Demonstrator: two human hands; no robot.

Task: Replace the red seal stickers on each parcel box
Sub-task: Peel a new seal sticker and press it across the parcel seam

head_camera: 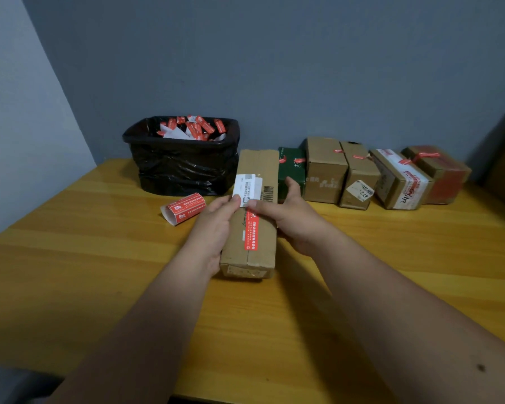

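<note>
Both hands, left hand (pixel 216 225) and right hand (pixel 286 217), are gripping the long box (pixel 254 228), pressing its red seal sticker (pixel 251 231); five boxes (pixel 362 173) are waiting.

Desk (pixel 70 258): smooth yellow wood, slight sheen. Boxes (pixel 252 217): matt cardboard. Bin bag (pixel 181 167): glossy black plastic.

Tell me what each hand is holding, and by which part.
Both hold the long box on the table. Left hand grips its left side; right hand grips its right side, thumb on top by the red sticker.
</note>
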